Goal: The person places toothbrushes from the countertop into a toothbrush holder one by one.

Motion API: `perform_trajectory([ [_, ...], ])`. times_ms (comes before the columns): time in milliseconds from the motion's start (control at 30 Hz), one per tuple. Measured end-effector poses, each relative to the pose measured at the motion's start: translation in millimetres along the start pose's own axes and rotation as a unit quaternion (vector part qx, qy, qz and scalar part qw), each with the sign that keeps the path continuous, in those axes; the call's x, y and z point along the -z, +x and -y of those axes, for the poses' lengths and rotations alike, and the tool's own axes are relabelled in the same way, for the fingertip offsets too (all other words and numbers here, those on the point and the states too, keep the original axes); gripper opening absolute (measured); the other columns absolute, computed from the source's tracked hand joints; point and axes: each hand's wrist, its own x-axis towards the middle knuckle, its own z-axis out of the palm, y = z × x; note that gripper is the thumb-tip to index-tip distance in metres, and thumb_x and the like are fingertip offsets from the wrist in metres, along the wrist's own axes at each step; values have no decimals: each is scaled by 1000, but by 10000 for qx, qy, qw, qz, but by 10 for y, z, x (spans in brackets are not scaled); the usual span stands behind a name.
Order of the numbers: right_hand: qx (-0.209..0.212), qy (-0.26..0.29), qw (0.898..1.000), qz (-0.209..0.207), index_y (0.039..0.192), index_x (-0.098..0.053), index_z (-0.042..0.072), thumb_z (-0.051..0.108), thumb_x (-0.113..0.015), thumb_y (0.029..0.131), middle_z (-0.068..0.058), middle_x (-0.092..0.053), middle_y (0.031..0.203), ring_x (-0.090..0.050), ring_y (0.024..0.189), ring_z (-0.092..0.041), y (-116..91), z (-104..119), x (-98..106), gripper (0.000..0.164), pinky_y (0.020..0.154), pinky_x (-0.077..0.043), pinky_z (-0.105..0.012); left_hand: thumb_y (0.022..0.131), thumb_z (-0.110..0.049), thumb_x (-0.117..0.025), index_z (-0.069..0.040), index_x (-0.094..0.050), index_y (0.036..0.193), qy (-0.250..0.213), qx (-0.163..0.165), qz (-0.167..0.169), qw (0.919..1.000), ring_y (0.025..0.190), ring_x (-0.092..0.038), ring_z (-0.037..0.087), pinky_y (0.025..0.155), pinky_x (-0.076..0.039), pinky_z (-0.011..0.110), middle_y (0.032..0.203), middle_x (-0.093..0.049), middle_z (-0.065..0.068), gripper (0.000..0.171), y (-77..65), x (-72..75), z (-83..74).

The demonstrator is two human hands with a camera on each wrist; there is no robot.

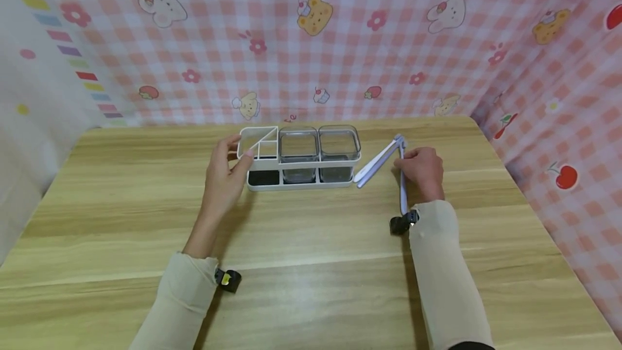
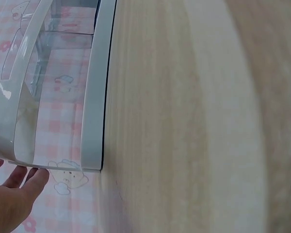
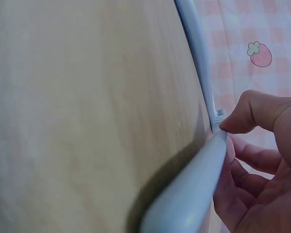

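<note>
A white toothbrush holder (image 1: 264,165) with a divided section at its left end stands on the table. Two clear cups, a left one (image 1: 298,147) and a right one (image 1: 338,145), sit in its other places. With thumb and fingers my left hand (image 1: 224,176) grips the holder's left end; in the left wrist view the fingers (image 2: 36,183) touch its end wall. To the right of the holder, my right hand (image 1: 424,169) pinches a pale blue toothbrush (image 3: 189,187) by its handle. Beside it lie a white toothbrush (image 1: 371,165) and a lavender toothbrush (image 1: 375,170), slanting toward the holder.
The wood-grain table (image 1: 311,285) runs up to a pink checked cloth (image 1: 272,69) at the back. More of this cloth hangs along the right side, and a pale cloth (image 1: 39,96) hangs on the left. Small black cameras sit at both wrists.
</note>
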Motion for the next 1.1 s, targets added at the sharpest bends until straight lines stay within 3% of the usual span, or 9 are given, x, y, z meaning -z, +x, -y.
perform_trajectory([
  [500, 722, 522, 9942, -604, 109, -74, 1, 21, -71, 85, -16, -72, 104, -62, 83, -21, -108, 227, 119, 31, 70, -47, -29, 103, -25, -59, -4, -47, 144, -11, -17, 31, 10000, 117, -53, 29, 98, -52, 44, 131, -52, 18, 47, -6, 14, 36],
  [1100, 1404, 740, 9813, -1090, 108, -73, -1, 13, -72, 84, -11, -69, 95, -58, 83, -19, -288, 669, 293, 28, 67, -43, -24, 103, -26, -59, -4, -47, 143, 56, -79, 25, 10000, 117, -53, 30, 97, -52, 45, 130, -51, 18, 47, 16, 14, 45],
])
